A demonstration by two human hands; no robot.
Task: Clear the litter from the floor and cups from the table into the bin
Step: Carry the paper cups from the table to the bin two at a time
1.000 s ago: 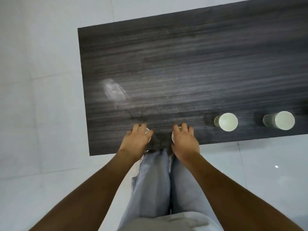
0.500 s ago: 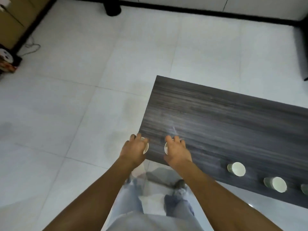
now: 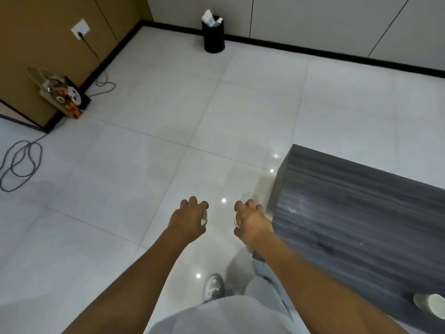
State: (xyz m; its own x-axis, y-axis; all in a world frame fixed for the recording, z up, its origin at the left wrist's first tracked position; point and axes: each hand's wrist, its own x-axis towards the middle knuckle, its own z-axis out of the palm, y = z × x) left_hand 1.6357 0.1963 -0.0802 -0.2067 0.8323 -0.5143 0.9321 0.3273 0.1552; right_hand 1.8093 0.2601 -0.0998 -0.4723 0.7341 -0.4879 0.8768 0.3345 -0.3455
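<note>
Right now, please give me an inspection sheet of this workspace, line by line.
Surface: dark table, one cup on its near edge.
Job's things: black bin by the far wall, litter sticking out; one cup in each hand.
Clutter: printed box by the brown wall.
Hands: left hand and right hand each grip a cup.
Cables: black cord from the wall socket; blue cable looped on the floor.
Surroundings: white tiled floor.

Even, soft overhead light is filling the room; small glare spots are glinting on the glossy floor (image 3: 144, 165) beyond the fingers (image 3: 192, 201); wide-angle distortion is bending the edges; slight blur is softening everything.
</note>
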